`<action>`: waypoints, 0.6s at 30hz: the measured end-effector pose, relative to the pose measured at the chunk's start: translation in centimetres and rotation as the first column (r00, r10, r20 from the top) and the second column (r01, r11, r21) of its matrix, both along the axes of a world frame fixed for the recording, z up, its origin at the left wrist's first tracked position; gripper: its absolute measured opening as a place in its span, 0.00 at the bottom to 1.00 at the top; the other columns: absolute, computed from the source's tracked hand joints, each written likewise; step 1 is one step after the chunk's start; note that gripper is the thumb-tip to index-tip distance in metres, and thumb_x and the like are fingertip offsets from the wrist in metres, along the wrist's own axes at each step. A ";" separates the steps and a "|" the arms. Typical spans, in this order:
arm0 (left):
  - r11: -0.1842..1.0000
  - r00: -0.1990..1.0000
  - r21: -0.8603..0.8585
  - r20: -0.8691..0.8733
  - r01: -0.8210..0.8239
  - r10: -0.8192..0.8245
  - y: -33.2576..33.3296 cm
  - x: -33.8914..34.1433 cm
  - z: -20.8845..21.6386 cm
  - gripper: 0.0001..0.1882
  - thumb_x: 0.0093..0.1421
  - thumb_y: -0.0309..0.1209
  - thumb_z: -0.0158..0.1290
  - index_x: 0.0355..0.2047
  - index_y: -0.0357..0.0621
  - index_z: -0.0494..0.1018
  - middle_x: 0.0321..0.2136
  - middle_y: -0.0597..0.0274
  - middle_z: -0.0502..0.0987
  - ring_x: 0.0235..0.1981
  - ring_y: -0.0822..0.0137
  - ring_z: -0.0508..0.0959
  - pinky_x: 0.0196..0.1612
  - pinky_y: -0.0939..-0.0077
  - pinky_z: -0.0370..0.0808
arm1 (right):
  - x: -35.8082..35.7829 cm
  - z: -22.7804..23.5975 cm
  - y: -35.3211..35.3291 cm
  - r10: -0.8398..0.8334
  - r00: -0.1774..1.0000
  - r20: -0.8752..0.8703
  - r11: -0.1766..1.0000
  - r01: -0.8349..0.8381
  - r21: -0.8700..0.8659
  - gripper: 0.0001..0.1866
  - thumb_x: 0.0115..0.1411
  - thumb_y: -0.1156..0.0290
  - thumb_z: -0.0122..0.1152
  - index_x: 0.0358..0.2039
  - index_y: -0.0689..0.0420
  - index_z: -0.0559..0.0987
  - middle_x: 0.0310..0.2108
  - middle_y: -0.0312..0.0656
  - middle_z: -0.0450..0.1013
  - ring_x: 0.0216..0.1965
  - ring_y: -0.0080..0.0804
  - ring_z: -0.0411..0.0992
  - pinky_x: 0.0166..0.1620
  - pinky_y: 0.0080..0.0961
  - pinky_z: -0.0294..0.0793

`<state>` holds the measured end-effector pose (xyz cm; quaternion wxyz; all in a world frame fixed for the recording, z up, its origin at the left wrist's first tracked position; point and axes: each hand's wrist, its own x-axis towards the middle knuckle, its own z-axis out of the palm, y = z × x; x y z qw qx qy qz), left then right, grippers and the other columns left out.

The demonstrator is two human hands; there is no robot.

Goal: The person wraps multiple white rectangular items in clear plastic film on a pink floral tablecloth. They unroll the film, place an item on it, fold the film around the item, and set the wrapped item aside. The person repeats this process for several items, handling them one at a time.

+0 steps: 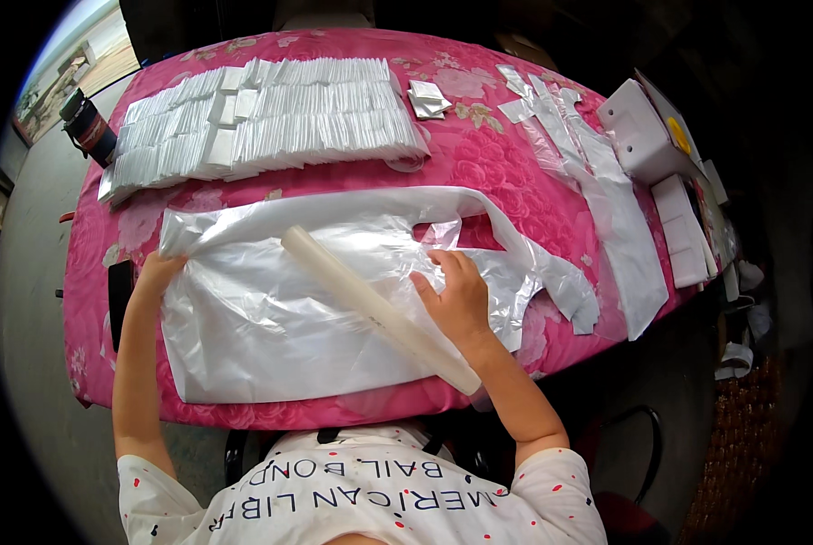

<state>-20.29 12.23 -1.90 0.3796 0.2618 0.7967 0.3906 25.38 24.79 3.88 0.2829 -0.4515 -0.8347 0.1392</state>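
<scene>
A large white plastic carrier bag [243, 318] lies flat across the near part of the table, its handles pointing right. My left hand [159, 272] is closed on the bag's left edge, where the plastic gathers into creases. My right hand [458, 295] is over the bag near its handle cut-out, thumb and fingers apart, with nothing seen in it. Whether its fingertips touch the plastic I cannot tell. Slantwise on the bag lies a long, pale, translucent bar [370, 304]. Its lower right end comes close to my right forearm.
Rows of small white folded packets [306, 109] fill the far left, with a few loose packets [428, 98] beside them. A dark bottle [88, 129] stands at the left edge, near a black phone-like object [119, 300]. More plastic bags [620, 218] and a white box [638, 132] are right.
</scene>
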 end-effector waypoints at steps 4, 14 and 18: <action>0.992 0.998 0.107 -0.022 0.065 -0.063 -0.4 0.1 0.8 0.19 0.53 0.34 0.56 0.42 0.35 0.71 0.31 0.62 0.75 0.31 0.72 0.73 0.34 0.75 0.69 | 7.6 -1.5 5.7 -0.308 0.946 0.099 0.909 0.262 0.323 0.26 0.47 0.65 0.64 0.46 0.61 0.69 0.43 0.49 0.67 0.46 0.47 0.65 0.48 0.37 0.66; 0.999 0.901 0.002 -0.432 0.037 -0.032 -1.6 -0.7 -0.3 0.26 0.51 0.44 0.58 0.41 0.35 0.69 0.33 0.56 0.74 0.34 0.67 0.73 0.38 0.73 0.69 | 16.1 -1.0 13.8 -0.080 0.888 0.453 0.962 0.187 -0.196 0.15 0.48 0.69 0.58 0.37 0.61 0.76 0.31 0.47 0.74 0.35 0.50 0.71 0.42 0.38 0.69; 0.998 0.870 0.040 -0.493 0.053 -0.026 -1.0 0.5 0.1 0.23 0.47 0.32 0.60 0.42 0.34 0.68 0.33 0.55 0.75 0.34 0.65 0.74 0.38 0.72 0.70 | 19.1 2.7 20.4 0.167 0.909 0.383 0.784 0.113 -0.610 0.16 0.51 0.67 0.59 0.39 0.61 0.78 0.31 0.40 0.77 0.32 0.31 0.74 0.38 0.26 0.70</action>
